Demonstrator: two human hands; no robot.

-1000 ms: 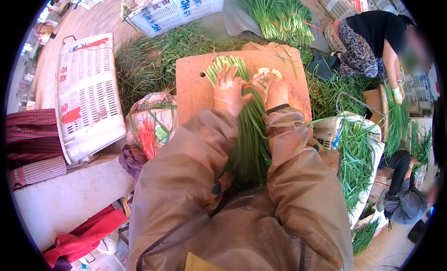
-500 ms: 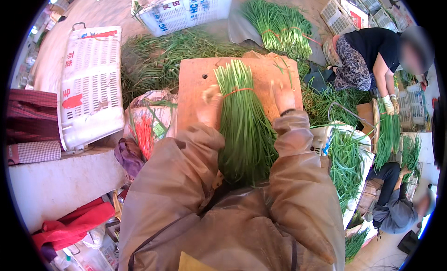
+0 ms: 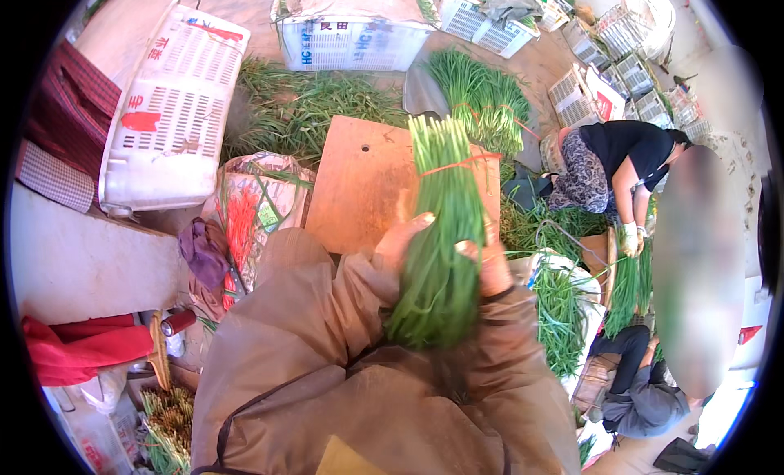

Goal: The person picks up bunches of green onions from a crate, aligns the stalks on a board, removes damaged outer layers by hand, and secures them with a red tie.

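Note:
Between my hands is a thick bundle of Chinese chives (image 3: 445,230), its pale cut ends pointing away from me and a red band tied near that end. My left hand (image 3: 400,237) presses against its left side. On the right side, my right hand (image 3: 488,261) wraps round the leaves, thumb on top. The long green leaf ends hang toward my lap and are blurred. Under the far part of the bundle lies a flat wooden board (image 3: 355,177) with a small hole.
White plastic crates (image 3: 175,108) stand left and ahead (image 3: 355,46). Loose leaves (image 3: 318,104) cover the floor beyond the board, near tied chive bundles (image 3: 482,91). Red ties (image 3: 239,222) lie at left. A chive-filled sack (image 3: 563,312) is at right, where two people (image 3: 621,161) work.
The bundle has come up off the board toward me and tilted slightly. My hands have moved nearer to me and closed on its sides. The view has shifted.

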